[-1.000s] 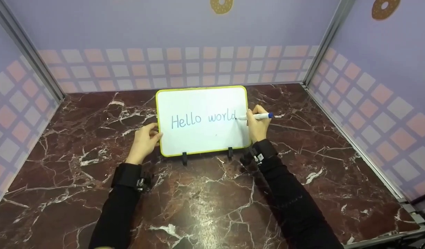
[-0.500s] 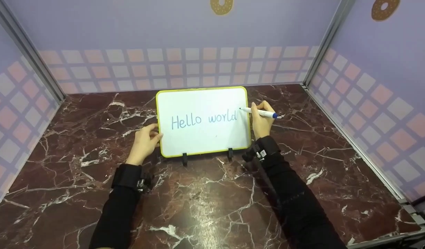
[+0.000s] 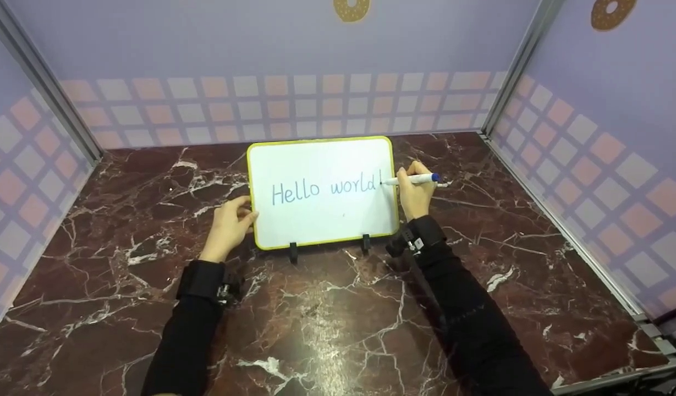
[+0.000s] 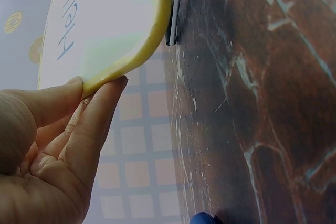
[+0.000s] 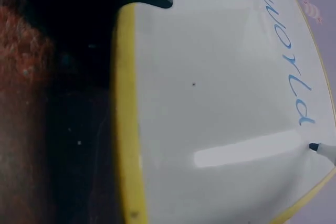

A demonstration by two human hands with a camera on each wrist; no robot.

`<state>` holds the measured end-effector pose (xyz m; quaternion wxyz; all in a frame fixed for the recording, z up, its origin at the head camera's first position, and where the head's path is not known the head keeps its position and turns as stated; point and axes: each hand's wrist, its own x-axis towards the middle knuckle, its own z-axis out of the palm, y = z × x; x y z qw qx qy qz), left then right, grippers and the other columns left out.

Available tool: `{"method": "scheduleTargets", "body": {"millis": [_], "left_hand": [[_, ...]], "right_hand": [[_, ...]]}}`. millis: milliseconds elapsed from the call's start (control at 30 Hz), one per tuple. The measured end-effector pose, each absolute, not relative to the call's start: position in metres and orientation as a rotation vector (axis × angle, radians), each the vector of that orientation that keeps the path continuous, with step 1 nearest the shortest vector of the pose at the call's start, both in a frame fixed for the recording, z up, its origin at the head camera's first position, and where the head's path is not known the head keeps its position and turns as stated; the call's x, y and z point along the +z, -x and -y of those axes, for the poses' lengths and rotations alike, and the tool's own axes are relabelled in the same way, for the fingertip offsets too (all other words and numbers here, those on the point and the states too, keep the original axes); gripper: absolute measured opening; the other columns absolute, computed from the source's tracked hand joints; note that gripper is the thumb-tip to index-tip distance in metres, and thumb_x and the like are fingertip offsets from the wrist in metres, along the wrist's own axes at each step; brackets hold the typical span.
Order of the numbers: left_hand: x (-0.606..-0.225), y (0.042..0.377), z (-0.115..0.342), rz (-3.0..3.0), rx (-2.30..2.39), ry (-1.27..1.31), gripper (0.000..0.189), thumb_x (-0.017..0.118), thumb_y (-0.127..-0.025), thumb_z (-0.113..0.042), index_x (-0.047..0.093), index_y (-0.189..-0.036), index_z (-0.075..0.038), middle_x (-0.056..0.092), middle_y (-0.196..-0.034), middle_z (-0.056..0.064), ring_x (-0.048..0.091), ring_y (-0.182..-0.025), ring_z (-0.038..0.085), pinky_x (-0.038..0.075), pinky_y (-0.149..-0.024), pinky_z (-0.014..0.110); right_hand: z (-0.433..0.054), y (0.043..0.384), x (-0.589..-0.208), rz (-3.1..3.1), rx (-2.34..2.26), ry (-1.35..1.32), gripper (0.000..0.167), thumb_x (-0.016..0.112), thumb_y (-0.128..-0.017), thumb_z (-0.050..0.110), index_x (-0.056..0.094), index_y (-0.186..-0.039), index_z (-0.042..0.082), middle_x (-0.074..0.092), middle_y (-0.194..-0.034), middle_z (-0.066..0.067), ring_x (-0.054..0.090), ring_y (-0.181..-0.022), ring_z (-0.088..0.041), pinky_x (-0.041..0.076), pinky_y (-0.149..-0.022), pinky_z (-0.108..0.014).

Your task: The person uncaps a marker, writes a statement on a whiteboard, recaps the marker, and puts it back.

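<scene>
A whiteboard (image 3: 321, 220) with a yellow rim stands tilted back in the middle of the table, bearing "Hello world!" in blue. My left hand (image 3: 227, 225) pinches its left edge; in the left wrist view the thumb (image 4: 58, 98) lies on the front and the fingers behind. In my right hand (image 3: 416, 192) is a white marker (image 3: 412, 180) with a blue end, its tip at the exclamation stroke after "world". The right wrist view catches only the dark marker tip (image 5: 314, 147) near the "d"; the right hand is outside that view.
Two black stand feet (image 3: 293, 252) support the board's lower edge. Beneath is a dark red marbled table (image 3: 326, 319). A lilac back wall (image 3: 205, 44) with checked squares rises behind, and side panels flank the table. A small blue object (image 4: 203, 219) shows low in the left wrist view.
The marker tip has gone from the "d" up and right, then down, leaving a new exclamation stroke. My right hand shifted slightly right. The left hand has stayed on the edge.
</scene>
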<state>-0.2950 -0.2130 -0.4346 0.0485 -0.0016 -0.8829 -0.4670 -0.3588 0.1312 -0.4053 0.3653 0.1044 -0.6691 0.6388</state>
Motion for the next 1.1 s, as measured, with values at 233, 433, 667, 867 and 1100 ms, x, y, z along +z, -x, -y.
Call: {"method": "scheduleTargets", "body": {"millis": [233, 433, 667, 867, 1100], "left_hand": [[-0.436, 0.293, 0.214, 2.709, -1.422, 0.0, 0.043, 0.053, -0.101, -0.004, 0.046, -0.143, 0.006, 0.063, -0.121, 0.032, 0.066, -0.11, 0.042, 0.061, -0.088, 0.042], [-0.434, 0.293, 0.213, 2.715, -1.419, 0.012, 0.044, 0.053, -0.101, -0.005, 0.045, -0.143, 0.004, 0.063, -0.121, 0.032, 0.065, -0.111, 0.042, 0.062, -0.088, 0.042], [-0.433, 0.296, 0.213, 2.697, -1.412, 0.024, 0.043, 0.055, -0.101, -0.004, 0.047, -0.142, 0.005, 0.064, -0.118, 0.032, 0.067, -0.109, 0.041, 0.062, -0.085, 0.04], [-0.434, 0.295, 0.213, 2.699, -1.404, 0.027, 0.043, 0.054, -0.101, -0.004, 0.048, -0.141, 0.006, 0.065, -0.118, 0.032, 0.067, -0.109, 0.042, 0.062, -0.086, 0.041], [-0.434, 0.293, 0.213, 2.672, -1.386, 0.041, 0.041, 0.055, -0.1, -0.002, 0.049, -0.14, 0.007, 0.065, -0.116, 0.033, 0.067, -0.106, 0.042, 0.063, -0.084, 0.042]], "right_hand": [[-0.133, 0.356, -0.406, 1.702, 1.679, -0.264, 0.039, 0.051, -0.083, -0.017, 0.027, -0.058, 0.0, 0.028, -0.052, 0.006, 0.026, -0.043, 0.0, 0.019, -0.044, -0.014], [-0.134, 0.358, -0.408, 1.721, 1.642, -0.245, 0.038, 0.051, -0.081, -0.017, 0.024, -0.058, -0.005, 0.023, -0.057, 0.003, 0.018, -0.052, 0.0, 0.014, -0.052, -0.016], [-0.132, 0.358, -0.407, 1.723, 1.628, -0.237, 0.037, 0.052, -0.081, -0.017, 0.026, -0.059, -0.005, 0.023, -0.057, 0.002, 0.019, -0.052, -0.001, 0.014, -0.052, -0.017], [-0.138, 0.359, -0.406, 1.647, 1.783, -0.203, 0.043, 0.05, -0.082, -0.016, 0.028, -0.055, 0.01, 0.026, -0.051, 0.01, 0.024, -0.045, 0.0, 0.02, -0.045, -0.015], [-0.161, 0.365, -0.395, 1.246, 2.097, -0.105, 0.045, 0.05, -0.083, -0.016, 0.037, -0.054, 0.016, 0.039, -0.05, 0.006, 0.039, -0.039, -0.005, 0.033, -0.036, -0.016]]}}
